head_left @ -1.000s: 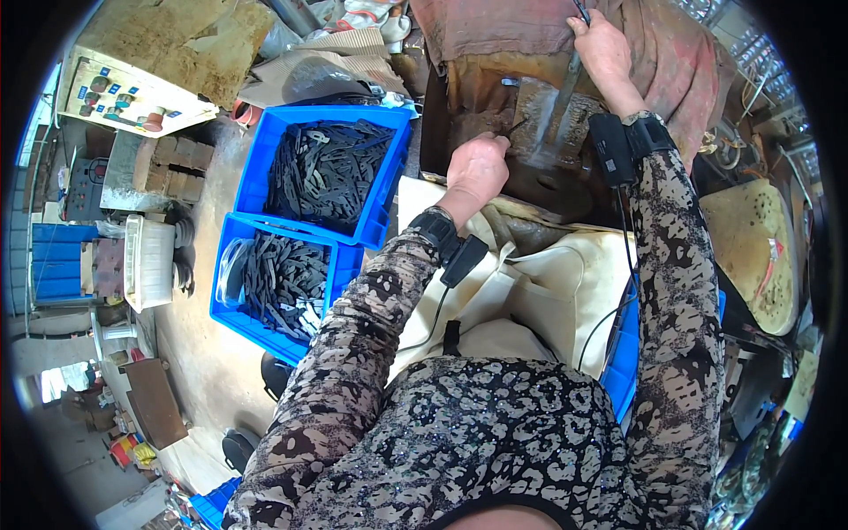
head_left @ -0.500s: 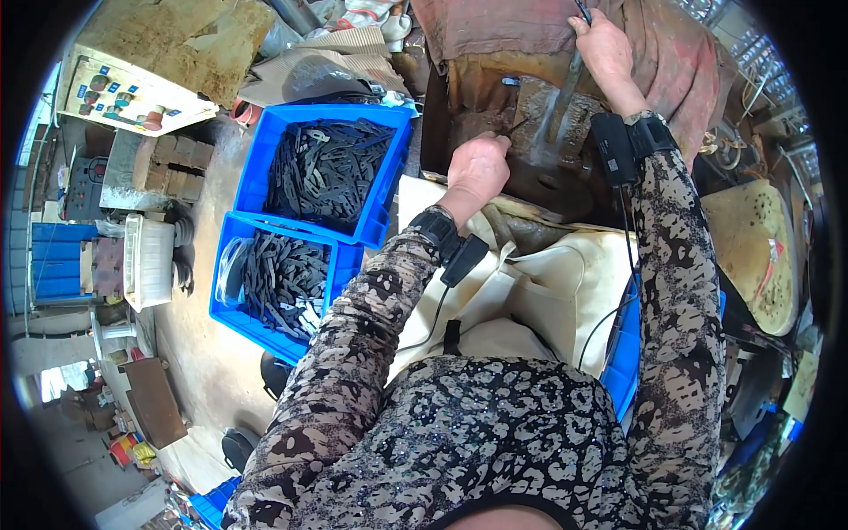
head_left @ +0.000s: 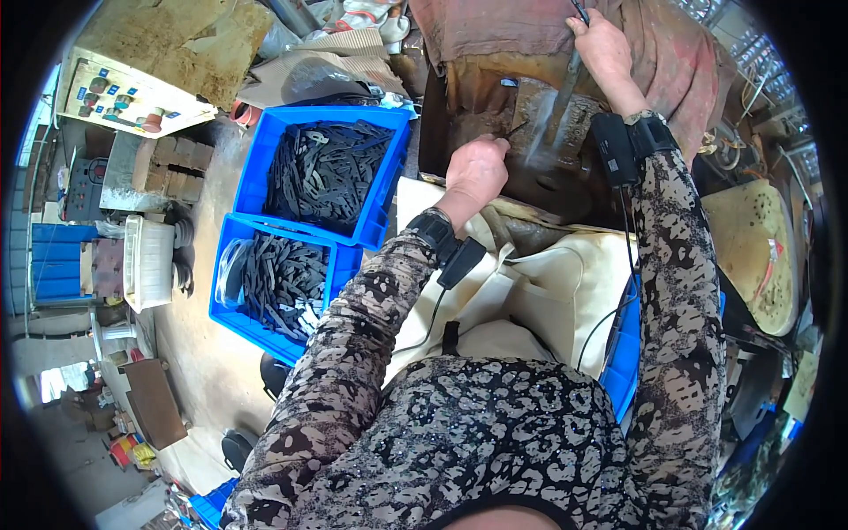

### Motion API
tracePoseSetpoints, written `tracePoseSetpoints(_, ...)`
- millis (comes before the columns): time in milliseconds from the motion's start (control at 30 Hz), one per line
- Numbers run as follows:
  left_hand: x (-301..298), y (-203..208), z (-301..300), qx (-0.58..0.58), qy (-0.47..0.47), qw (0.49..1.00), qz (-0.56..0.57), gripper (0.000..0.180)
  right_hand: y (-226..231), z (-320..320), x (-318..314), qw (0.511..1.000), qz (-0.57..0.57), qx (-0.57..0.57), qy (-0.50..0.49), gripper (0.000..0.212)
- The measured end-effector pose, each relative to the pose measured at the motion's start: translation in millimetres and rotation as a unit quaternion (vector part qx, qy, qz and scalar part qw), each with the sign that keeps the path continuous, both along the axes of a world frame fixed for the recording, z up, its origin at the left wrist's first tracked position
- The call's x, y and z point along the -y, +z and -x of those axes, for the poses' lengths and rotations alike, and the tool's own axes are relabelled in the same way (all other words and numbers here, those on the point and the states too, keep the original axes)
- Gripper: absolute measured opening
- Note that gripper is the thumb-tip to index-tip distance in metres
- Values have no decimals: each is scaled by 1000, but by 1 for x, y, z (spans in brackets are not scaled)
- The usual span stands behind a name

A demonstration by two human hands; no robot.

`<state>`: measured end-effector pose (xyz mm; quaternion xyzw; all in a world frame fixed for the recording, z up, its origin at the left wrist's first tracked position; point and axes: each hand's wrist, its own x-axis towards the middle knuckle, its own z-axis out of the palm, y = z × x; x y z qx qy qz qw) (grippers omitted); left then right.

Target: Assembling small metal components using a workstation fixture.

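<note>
My left hand (head_left: pixel 477 174) is closed at the near left side of a wet brown basin (head_left: pixel 556 196). A thin dark strip (head_left: pixel 516 130) pokes out of its fingers. My right hand (head_left: pixel 603 50) is closed at the basin's far side, by a reddish-brown cloth (head_left: pixel 503 31). A slim dark piece (head_left: pixel 580 12) sticks up from its fingers; the fingers hide its lower part. Between the hands a grey bar-like part (head_left: pixel 568 90) slants down, with whitish water spraying about its lower end.
On my left stand two blue crates (head_left: pixel 252 181) (head_left: pixel 215 291) full of dark flat strips. A cream sheet (head_left: pixel 574 274) covers my lap up to the basin. A control panel (head_left: pixel 132 97) with knobs is at the far left, a stained pale board (head_left: pixel 755 247) on the right.
My left hand has shifted very slightly left, and the strip tip with it. The water spray has changed shape and spreads lower to the left. My right hand stays nearly still.
</note>
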<state>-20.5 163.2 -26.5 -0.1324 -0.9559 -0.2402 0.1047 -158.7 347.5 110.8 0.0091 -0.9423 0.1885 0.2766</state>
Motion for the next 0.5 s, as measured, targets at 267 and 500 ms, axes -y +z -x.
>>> tracePoseSetpoints(267,-4,1,0,10,-6,1000,1,23,1,-2,-5,1000,-2,-16,10,25)
tracePoseSetpoints(500,-4,2,0,14,-5,1000,8,23,0,-1,-5,1000,-7,-3,3,26)
